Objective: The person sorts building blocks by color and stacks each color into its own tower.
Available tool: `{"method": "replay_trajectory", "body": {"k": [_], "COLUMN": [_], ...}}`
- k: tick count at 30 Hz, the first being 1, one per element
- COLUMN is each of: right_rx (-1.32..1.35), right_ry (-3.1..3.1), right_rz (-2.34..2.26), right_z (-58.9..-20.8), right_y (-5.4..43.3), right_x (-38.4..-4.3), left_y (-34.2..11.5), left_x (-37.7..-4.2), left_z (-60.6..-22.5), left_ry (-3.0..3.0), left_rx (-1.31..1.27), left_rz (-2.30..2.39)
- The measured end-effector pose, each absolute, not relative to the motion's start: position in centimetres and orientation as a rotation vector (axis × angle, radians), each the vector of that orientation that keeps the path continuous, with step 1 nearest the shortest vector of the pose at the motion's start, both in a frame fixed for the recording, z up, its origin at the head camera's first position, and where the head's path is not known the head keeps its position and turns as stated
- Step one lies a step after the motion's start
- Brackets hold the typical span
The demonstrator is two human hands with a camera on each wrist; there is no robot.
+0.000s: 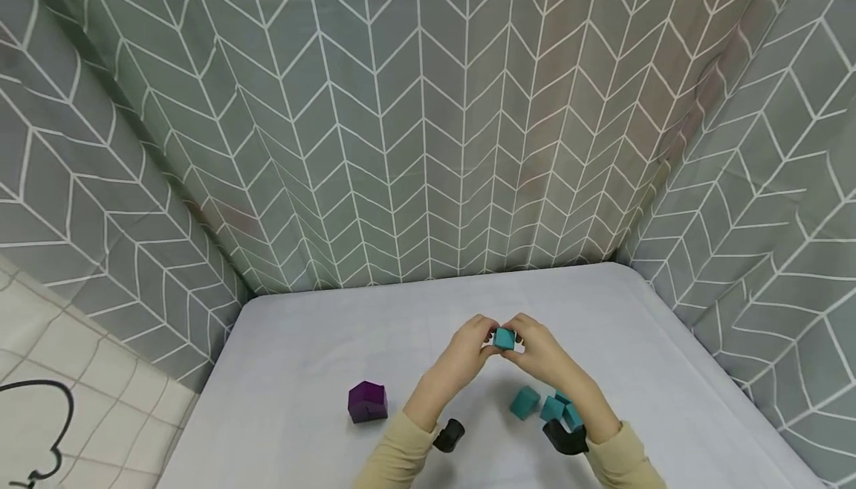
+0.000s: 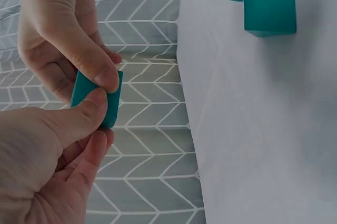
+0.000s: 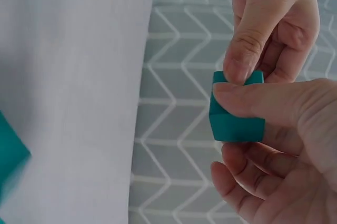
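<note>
A small teal block is held up over the far part of the white table, between both hands. My left hand pinches it from the left, and my right hand pinches it from the right. Seen from the right wrist, the two thumbs lie across one face of the block, with curled fingers behind it. The left wrist view shows the thumbtips close together on the block. Below the right forearm, several loose teal blocks lie on the tabletop.
A dark purple house-shaped block sits on the white table, left of the left forearm. Black wrist devices are by both sleeves. Grey chevron-patterned curtains stand behind the table and along its sides.
</note>
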State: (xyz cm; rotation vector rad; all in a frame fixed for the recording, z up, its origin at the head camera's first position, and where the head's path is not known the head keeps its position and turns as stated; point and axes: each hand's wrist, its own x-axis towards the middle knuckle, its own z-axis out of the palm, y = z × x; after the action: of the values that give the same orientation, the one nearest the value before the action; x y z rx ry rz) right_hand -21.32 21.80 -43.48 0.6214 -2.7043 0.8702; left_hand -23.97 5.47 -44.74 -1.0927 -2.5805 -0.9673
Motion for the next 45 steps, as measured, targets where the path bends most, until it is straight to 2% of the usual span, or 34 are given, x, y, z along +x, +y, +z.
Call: {"method": "replay_trajectory", "body": {"k": [9,20,34,45], "right_rx": [0.824,0.993,1.024,1.024], "right_ry": [-2.655,-2.713,-2.712,-2.741], "right_rz": [0.903,1.12,1.149,1.137], "right_z": [-45.2,-50.0,-53.7,-53.9], "right_y": [18.9,16.1,14.5,14.0], "right_x": [-19.4,-17.1,-16.3,-16.4], "left_y": [2.0,-1.4,-2.9,-3.8], "left_x": [-20.0,-16.5,-15.6,-15.7], "left_z": [-46.5,-51.8,-55.3,-56.1], "left_ry": [-2.537,-2.558,-2.639,-2.637], "left_rx": [-0.959,-0.839,-0.785,-0.83], "left_rz": [-1.052,-1.206,-1.295,-1.414]}}
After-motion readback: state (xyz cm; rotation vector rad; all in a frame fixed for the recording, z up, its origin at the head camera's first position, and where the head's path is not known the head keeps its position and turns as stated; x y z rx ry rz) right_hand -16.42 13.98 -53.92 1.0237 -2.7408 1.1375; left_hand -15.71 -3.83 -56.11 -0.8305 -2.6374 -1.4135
